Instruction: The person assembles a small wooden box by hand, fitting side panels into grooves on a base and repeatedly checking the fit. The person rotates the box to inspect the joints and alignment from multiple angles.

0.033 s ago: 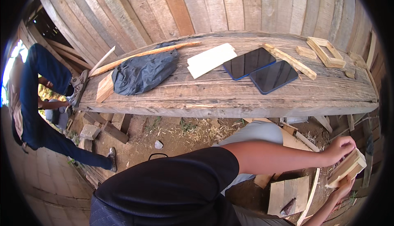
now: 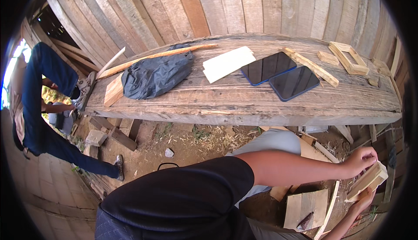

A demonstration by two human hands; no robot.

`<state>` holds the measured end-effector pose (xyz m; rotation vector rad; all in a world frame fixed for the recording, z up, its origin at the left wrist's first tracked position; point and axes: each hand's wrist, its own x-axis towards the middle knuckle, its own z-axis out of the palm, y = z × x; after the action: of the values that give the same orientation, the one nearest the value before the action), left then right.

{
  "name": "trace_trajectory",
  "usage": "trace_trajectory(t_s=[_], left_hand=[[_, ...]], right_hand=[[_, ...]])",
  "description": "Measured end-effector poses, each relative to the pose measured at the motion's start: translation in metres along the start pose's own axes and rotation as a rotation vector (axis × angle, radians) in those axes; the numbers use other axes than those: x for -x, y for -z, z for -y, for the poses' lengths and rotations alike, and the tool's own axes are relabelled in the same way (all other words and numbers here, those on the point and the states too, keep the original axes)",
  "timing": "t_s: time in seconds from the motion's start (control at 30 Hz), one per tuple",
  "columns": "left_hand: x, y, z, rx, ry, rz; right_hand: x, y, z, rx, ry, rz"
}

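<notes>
At the far right my right hand [image 2: 365, 200] grips a small pale wooden frame [image 2: 368, 181] from below, and the frame is tilted. My left arm, in a black sleeve, reaches across to the same place. Just above the frame's upper edge is my left hand [image 2: 358, 162], with its thumb and fingers curled together in a pinch. Whatever they hold, if anything, is too small to make out. I cannot tell whether these fingertips touch the frame.
A thick wooden bench [image 2: 174, 111] carries two phones [image 2: 294, 83], a dark plastic bag [image 2: 156, 76], pale thin boards [image 2: 228, 63], wood strips and another wooden frame [image 2: 348, 58]. A person [image 2: 35, 109] is at the left, one foot on the bench. Shavings and offcuts litter the ground.
The view has shifted very slightly, so the bench items sit a little further right. Both hands stay at the wooden frame.
</notes>
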<state>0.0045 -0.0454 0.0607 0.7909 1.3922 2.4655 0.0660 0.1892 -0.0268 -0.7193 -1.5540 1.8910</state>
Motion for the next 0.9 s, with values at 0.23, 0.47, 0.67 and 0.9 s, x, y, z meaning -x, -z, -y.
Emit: trace_trajectory(t_s=[0.23,0.47,0.67,0.9], left_hand=[[-0.001,0.0,0.009,-0.071,-0.121,-0.195],[-0.002,-0.011,0.03,-0.063,-0.111,-0.273],[-0.003,-0.006,0.024,-0.132,-0.054,-0.232],[0.01,0.003,0.001,-0.116,0.009,-0.166]], right_hand=[[-0.001,0.003,-0.015,0.074,-0.17,0.113],[-0.015,0.063,-0.015,0.46,0.023,0.09],[0.004,0.079,0.012,0.512,-0.04,-0.068],[0.029,0.073,0.031,0.594,-0.055,-0.152]])
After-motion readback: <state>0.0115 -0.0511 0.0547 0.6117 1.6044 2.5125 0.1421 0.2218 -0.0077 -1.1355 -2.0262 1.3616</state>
